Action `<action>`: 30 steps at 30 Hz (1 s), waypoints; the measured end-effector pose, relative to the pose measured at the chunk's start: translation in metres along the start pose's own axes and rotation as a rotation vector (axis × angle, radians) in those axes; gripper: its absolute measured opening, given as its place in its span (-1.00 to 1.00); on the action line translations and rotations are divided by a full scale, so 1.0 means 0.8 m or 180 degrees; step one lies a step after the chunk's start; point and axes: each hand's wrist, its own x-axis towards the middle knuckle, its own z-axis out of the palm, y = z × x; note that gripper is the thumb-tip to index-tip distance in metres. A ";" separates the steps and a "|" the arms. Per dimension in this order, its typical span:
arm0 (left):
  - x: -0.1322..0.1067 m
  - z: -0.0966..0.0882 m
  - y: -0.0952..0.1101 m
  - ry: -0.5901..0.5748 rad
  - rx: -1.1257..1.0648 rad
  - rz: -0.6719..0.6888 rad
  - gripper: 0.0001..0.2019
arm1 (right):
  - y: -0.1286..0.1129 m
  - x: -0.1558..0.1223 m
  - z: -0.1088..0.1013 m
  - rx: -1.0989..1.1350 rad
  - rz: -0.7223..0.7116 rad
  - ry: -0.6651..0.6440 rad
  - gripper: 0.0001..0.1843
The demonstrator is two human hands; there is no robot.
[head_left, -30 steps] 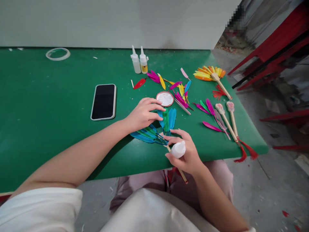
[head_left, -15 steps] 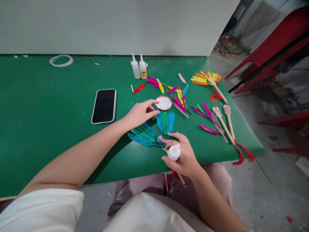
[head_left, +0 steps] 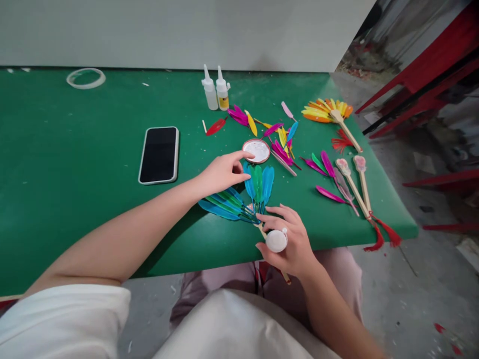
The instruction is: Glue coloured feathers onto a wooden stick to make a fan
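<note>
My right hand (head_left: 290,239) is closed round a small white glue bottle (head_left: 277,241), its round end facing up toward me and its other end hidden. The fingertips rest by the quills of blue and green feathers (head_left: 258,182) fanned at the head of a wooden stick (head_left: 286,277). More blue and green feathers (head_left: 220,204) spread to the left of that head. My left hand (head_left: 226,172) is open above them, thumb by the tip of a blue feather and index finger over the near edge of a round white dish (head_left: 257,150).
Two nozzle bottles (head_left: 216,92) stand at the back. A phone (head_left: 159,154) and a tape roll (head_left: 86,78) lie left. Loose coloured feathers (head_left: 280,149), a yellow-orange feather fan (head_left: 329,110) and two tasselled sticks (head_left: 355,182) lie right on the green table (head_left: 93,174).
The view has shifted slightly. My left fingers have moved a little right, the thumb now at the blue feather's tip. The glue bottle has tilted, showing more of its round end.
</note>
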 end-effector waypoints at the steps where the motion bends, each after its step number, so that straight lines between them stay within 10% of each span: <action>1: 0.000 0.000 0.000 0.0003 0.0010 0.0003 -0.53 | 0.000 0.000 0.000 0.0003 0.0004 0.0000 -0.75; 30: 0.015 -0.005 0.008 -0.0235 0.0093 -0.0085 -0.54 | -0.003 0.002 0.001 0.0023 -0.0096 -0.0124 -0.74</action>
